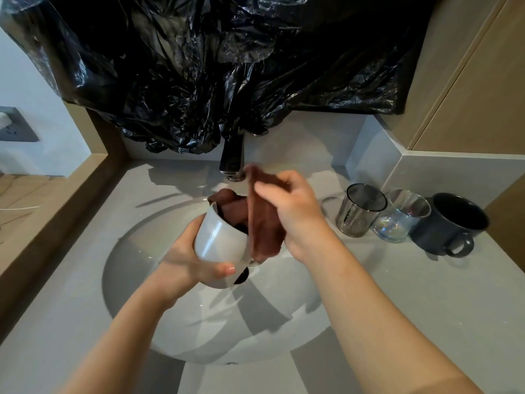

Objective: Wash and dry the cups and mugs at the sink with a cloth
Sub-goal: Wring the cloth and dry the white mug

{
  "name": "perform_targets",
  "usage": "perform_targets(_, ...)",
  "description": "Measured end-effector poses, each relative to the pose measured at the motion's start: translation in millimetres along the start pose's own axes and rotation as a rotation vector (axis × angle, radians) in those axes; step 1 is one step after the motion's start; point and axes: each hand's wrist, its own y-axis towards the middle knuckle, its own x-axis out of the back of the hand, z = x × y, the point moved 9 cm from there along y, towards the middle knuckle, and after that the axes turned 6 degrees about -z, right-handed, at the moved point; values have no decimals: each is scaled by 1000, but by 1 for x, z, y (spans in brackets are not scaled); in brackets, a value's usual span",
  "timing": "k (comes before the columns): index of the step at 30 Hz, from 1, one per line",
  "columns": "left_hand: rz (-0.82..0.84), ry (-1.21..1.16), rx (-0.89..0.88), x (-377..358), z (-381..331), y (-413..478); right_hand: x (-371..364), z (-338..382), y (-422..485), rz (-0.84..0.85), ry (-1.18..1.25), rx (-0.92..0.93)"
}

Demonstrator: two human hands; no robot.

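starting at the far left, a grey wall socket (14, 125) sits on the pale wall, with a wooden edge (65, 211) running down beside the grey counter (71, 322). the round white sink (133, 268) is set into that counter, and both bare forearms reach in over it.

the left hand (196, 265) cups the white mug (218, 237) from below and behind, with its fingers curled round the rounded base and the thumb laid across the bottom. the mug is held above the basin, touching neither sink nor counter. it is glossy and plain with a streak of light down its side, and it is tilted so its mouth points up and away. a brown cloth (261, 220) is stuffed into that mouth, bunched above the rim, with a long fold hanging down the mug's right side.

behind, crumpled black plastic (213, 66) hangs across the top, and the dark tap (233, 157) pokes out beneath it.

the right hand (295, 211), a little blurred, pinches the upper end of the cloth between its curled fingers and thumb, just right of the mug.

on the counter to the right stand three upright vessels in a row: a smoked glass (360, 210), a clear glass (403, 216) just beside it, and a dark mug (451, 223) with its handle toward the camera.
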Motion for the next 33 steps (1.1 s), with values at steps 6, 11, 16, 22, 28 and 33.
perform_targets(6, 47, 118, -111, -9, -20, -5, -7, 4, -5, 62, -769, 343)
perform_targets(11, 92, 42, -110, -14, -27, -2, -9, 0, -18, 227, -609, 383)
perform_targets(16, 184, 96, -98, -16, -28, 3, -22, -16, -40, 638, -845, 403)
perform_targets(22, 430, 261, 37, -16, -21, 6, -25, -16, -55, 682, -1316, 1067)
perform_targets(28, 339, -43, 230, -7, 0, 14, -25, -16, -39, 684, -1143, 646)
perform_targets(33, 151, -423, 252, -13, 5, 13, -20, -18, -22, 497, -739, 294)
